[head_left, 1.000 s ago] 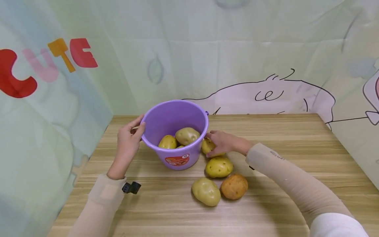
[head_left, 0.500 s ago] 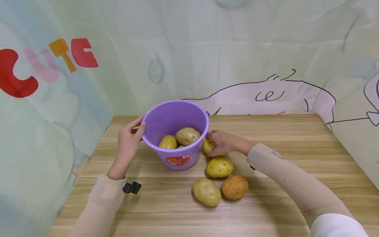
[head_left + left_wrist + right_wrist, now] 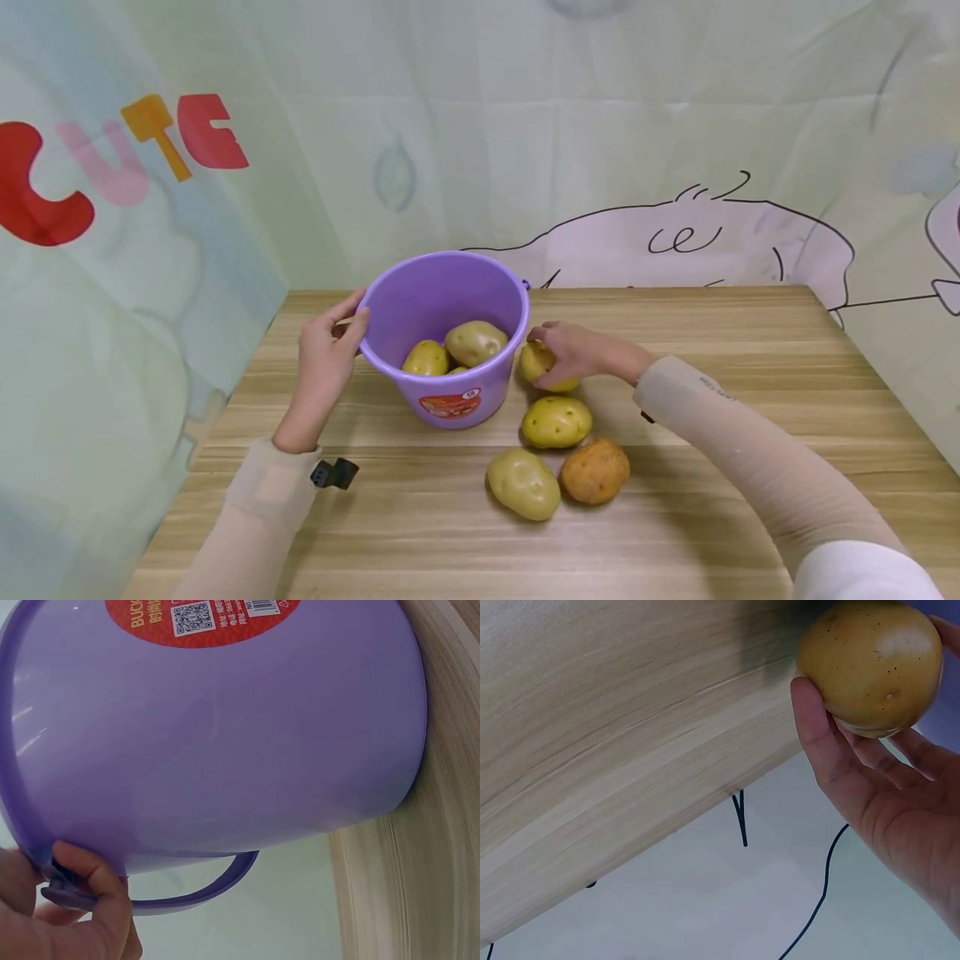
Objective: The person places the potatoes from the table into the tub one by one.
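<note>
Beside the purple bucket [image 3: 491,400], whose rim [image 3: 420,379] the left hand [image 3: 327,350] pinches, the right hand [image 3: 588,350] holds a yellow potato [image 3: 874,667], best cupped firmly.

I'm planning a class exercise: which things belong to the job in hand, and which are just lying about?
Seems part of the job:
purple bucket, edge held by the left hand
potato in the right hand
potatoes inside the bucket
three more potatoes outside it

Seems mere surroundings:
table
printed curtain
black device by the left wrist
</note>
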{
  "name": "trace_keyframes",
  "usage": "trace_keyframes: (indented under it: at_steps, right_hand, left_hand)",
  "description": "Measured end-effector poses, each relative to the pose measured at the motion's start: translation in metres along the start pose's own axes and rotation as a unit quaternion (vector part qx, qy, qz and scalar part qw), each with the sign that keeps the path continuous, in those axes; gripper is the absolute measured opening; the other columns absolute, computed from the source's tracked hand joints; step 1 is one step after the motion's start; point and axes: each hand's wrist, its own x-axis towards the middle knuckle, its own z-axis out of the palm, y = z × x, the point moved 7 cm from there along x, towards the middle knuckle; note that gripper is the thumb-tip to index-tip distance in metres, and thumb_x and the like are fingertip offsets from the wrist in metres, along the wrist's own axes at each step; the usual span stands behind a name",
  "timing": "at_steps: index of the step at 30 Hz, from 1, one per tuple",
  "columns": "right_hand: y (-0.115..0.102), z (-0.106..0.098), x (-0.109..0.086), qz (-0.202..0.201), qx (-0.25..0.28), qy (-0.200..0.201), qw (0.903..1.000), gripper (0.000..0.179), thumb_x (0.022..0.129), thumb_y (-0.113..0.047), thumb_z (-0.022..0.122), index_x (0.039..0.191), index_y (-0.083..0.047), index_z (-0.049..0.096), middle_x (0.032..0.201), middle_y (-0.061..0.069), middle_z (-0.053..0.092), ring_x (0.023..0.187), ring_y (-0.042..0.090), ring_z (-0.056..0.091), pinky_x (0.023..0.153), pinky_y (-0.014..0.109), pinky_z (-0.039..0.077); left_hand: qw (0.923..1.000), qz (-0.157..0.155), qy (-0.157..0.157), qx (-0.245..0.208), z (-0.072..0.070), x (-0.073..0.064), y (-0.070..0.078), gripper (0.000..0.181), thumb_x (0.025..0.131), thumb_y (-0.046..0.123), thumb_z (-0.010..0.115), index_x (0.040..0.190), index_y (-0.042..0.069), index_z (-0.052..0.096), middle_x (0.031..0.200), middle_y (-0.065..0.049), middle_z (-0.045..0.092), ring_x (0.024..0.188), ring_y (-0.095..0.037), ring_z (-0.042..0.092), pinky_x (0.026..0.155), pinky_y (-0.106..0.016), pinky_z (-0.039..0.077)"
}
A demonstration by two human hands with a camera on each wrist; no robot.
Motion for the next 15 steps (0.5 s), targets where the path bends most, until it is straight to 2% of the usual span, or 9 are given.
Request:
trace_keyframes:
  at_steps: [3,7,15]
  right_hand:
    - [0.0,-0.003,-0.002,0.002,-0.002,0.003,1.0,0.067,0.084,-0.028,0.076,0.133,0.011,0.053,0.114,0.017,0.061,0.095,0.023,0.058,0.083,0.035,0.056]
    - [0.0,-0.009,-0.005,-0.016,-0.012,0.014,0.9997,0.067,0.083,-0.027,0.077,0.131,0.013,0.053,0.121,0.024,0.061,0.103,0.029,0.059,0.09,0.041,0.055]
    - [0.001,-0.02,-0.012,-0.033,-0.011,0.024,0.9991,0.067,0.081,-0.027,0.078,0.128,0.013,0.054,0.114,0.019,0.063,0.097,0.026,0.06,0.086,0.039,0.055]
  left_hand:
    - [1.0,-0.001,0.001,0.0,-0.001,0.0,0.0,0.044,0.104,0.024,0.054,0.142,0.003,0.054,0.131,-0.022,0.06,0.105,-0.036,0.064,0.073,-0.012,0.056]
    - [1.0,-0.002,0.002,0.0,0.0,0.001,-0.001,0.044,0.104,0.023,0.055,0.142,0.002,0.054,0.131,-0.022,0.061,0.105,-0.037,0.064,0.072,-0.012,0.056]
    - [1.0,-0.004,0.0,-0.002,-0.001,0.001,-0.002,0.044,0.104,0.024,0.054,0.142,0.002,0.054,0.13,-0.022,0.06,0.106,-0.036,0.064,0.073,-0.012,0.056]
